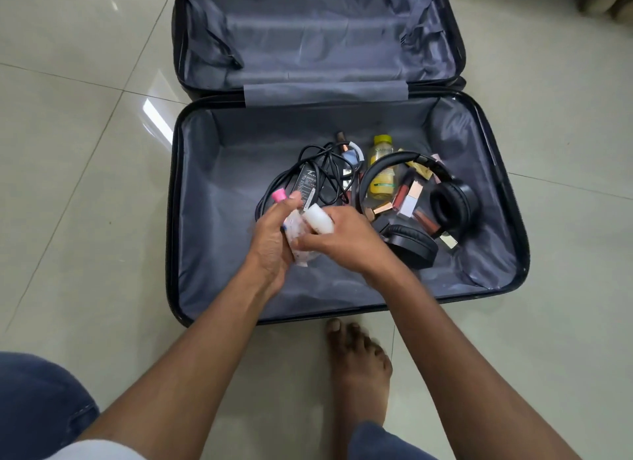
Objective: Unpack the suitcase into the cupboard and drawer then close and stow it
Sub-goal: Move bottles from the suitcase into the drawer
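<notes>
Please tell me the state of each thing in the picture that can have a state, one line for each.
suitcase: open flat on the floor, lid half empty
headphones: lying in the suitcase, not yet unpacked
yellow bottle: lying flat, cap on
black adapter: in the suitcase, cable loosely tangled
left hand: holds a pink-capped bottle
right hand: holds a white bottle

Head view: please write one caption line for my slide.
Both hands hold small bottles above the open suitcase.

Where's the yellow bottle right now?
The yellow bottle lies in the open suitcase, toward the back of the pile, framed by the headphones band, with the black charger to its left.
</notes>
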